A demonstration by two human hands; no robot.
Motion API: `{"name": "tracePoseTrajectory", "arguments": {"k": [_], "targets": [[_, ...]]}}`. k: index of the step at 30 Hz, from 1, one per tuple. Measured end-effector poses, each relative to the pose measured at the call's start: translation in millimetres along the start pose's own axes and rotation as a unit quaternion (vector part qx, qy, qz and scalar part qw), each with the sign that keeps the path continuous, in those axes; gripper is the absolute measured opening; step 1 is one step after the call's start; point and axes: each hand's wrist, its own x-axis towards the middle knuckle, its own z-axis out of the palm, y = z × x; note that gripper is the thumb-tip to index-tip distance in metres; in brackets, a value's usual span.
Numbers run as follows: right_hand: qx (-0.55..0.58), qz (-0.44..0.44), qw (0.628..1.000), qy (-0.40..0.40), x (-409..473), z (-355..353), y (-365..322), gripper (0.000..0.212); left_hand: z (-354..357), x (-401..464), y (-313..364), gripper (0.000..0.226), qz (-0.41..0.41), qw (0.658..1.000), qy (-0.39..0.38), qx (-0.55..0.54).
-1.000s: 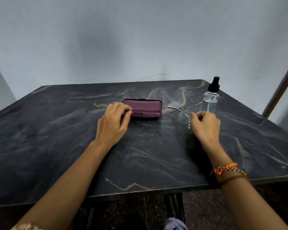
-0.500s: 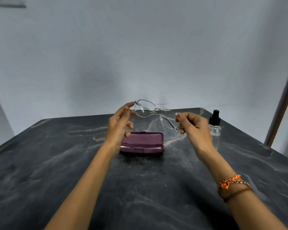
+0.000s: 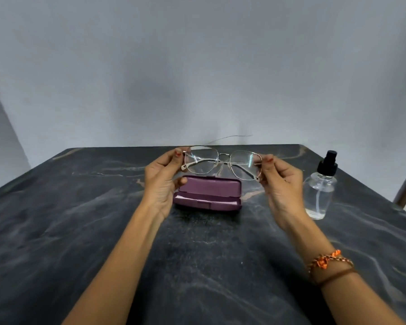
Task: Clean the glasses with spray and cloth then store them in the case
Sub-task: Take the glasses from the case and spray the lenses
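Head view: both hands' fingers pinched the glasses (image 3: 222,161) above the purple case (image 3: 208,194); spray bottle (image 3: 320,191) held little clear liquid.

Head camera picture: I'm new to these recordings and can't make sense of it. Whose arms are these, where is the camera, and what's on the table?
There is no machine here. The camera sits on a person's head and looks forward and down, so the two bare arms reaching in from the bottom edge are the wearer's own. The left hand and the right hand hold a pair of thin metal-framed glasses up above the table, each with a fingertip grip on one outer end of the frame. Below the glasses, on the dark marbled table, lies a purple glasses case; its lid looks slightly ajar. To the right stands a clear spray bottle with a black top. The right wrist wears an orange bracelet. I can't see a cleaning cloth for sure.
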Motion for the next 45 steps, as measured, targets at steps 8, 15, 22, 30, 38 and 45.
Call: {"name": "tracePoseTrajectory", "arguments": {"k": [8,15,22,30,38,45], "targets": [[0.225,0.128,0.966,-0.023,-5,1,5,0.056,8,-3,-5,0.014,0.015,0.998,-0.011,-0.057],[0.237,0.113,0.965,-0.011,-1,-5,-1,0.038,10,-4,-7,0.01,0.029,0.996,-0.047,-0.063],[0.216,0.078,0.973,0.005,2,-9,-6,0.024,15,-9,-10,0.009,0.042,0.995,-0.07,-0.061],[0.142,-0.035,0.989,-0.007,1,-6,-17,0.003,20,-12,-4,0.012,0.089,0.994,-0.053,-0.018],[0.094,-0.111,0.989,0.033,4,-7,-18,0.017,24,-13,-2,0.031,0.179,0.982,-0.064,0.018],[-0.047,-0.198,0.976,0.076,4,-14,-21,0.011,23,-14,0,0.011,0.24,0.966,-0.067,0.064]]}}
